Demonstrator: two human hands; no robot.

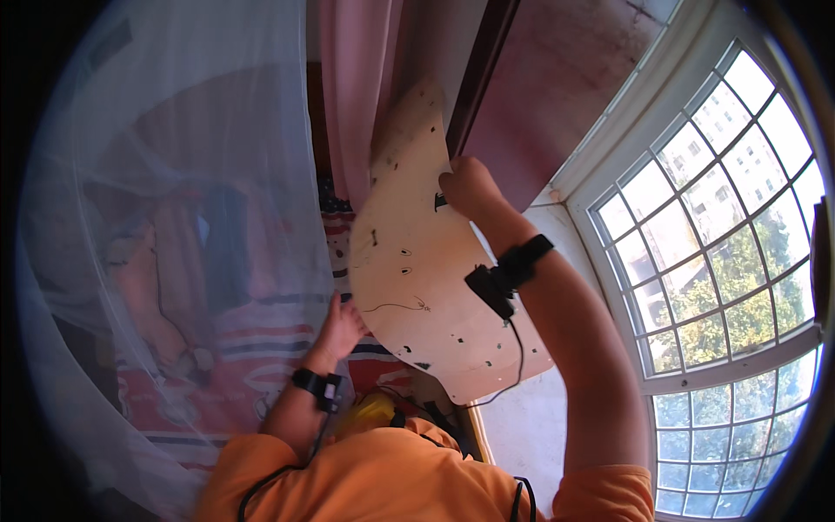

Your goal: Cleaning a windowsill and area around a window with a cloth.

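A large cream-coloured board (417, 280) with a curved edge, small dark chips and a few drawn marks stands before me. My right hand (466, 186) is closed at its upper right edge, over a dark slot or mark. My left hand (344, 329) is at the board's lower left edge, with its fingers apart; whether it touches the board cannot be told. Each wrist carries a black strap with a small device and a cable.
A sheer white net (261, 130) hangs at left over a bed with a striped red and white cover (228, 365). A pink curtain (355, 85) hangs behind the board. At right are a white sill (535, 417) and a barred window (711, 202).
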